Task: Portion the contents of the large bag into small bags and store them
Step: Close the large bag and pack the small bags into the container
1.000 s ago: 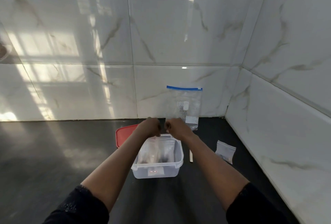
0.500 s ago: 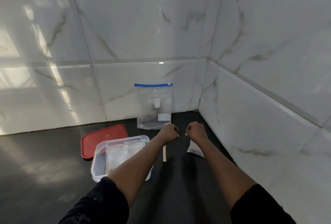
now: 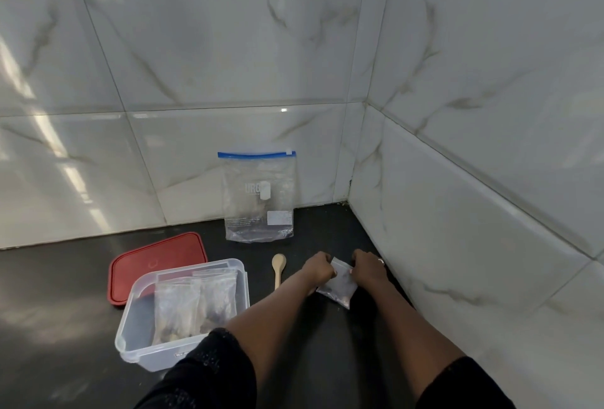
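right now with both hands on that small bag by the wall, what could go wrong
1. The left hand and right hand pinch the small bag at its top; whether it is sealed cannot be seen, so lifting it could spill the contents.
2. Carrying it to the clear container crosses the wooden spoon, which the left forearm could knock.
3. The large bag only leans on the wall and might slump.

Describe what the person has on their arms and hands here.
No gloves. The right hand has a thin silvery ring on one finger; the left hand shows none. Forearms are uncovered. The left sleeve and right sleeve are black, ending near the elbows; the left one has faint pale speckles.
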`<state>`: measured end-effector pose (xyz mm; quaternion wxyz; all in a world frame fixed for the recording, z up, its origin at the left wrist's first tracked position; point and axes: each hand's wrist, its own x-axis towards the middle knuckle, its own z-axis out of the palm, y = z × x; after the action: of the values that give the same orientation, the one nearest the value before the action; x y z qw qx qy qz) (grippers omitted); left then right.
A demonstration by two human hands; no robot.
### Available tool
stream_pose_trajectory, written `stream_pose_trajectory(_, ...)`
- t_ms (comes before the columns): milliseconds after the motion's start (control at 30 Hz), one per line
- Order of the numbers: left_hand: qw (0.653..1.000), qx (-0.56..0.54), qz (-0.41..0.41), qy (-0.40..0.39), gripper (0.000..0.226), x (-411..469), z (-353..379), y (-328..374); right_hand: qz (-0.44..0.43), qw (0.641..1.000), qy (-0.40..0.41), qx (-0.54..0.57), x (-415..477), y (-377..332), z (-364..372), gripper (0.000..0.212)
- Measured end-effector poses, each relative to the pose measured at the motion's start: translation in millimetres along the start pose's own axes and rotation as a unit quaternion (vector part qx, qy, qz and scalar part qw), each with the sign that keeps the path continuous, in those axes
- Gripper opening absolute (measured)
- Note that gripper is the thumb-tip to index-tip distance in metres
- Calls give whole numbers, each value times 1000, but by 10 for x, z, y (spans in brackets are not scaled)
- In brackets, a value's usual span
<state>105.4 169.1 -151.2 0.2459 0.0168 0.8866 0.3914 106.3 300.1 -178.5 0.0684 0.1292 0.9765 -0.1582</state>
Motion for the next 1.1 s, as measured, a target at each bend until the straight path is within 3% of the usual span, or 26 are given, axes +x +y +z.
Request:
stream_pose_trajectory(67,999,-46,-13,-8,51,17,14,-12,3,1000,-6,7,43,5,18,24)
stream_pose_trajectory(233,997,-52,-38,-38,15,-29,31,-64,-17,999,-44,26,34,-92,-22,27)
stream_pose_trajectory(400,998,52,-6,-34,32,-152,128,-77,-49,993,-101,27,-105,-202,-112,10)
stream_pose_trajectory(567,997,-62,28,40,18,-231,92,-171,-72,991,-62,98,-289,-314,-288,31)
stream_pose_trajectory(633,991,-116,29,65,19,-281,4,-177,-80,987,-52,129,-341,-412,-399,27)
stream_pose_trajectory(733,983,-112,53,132,21,-396,-210,-147,-103,981,-38,160,-403,-598,-577,13)
stream_pose_trajectory(967,938,-122,114,303,24,-839,-1049,-300,-191,950,-73,234,-698,-1273,-880,11)
stream_pose_trajectory(1100,921,-161,117,334,22,-1099,-1480,-545,-212,934,-33,287,-853,-1747,-833,11)
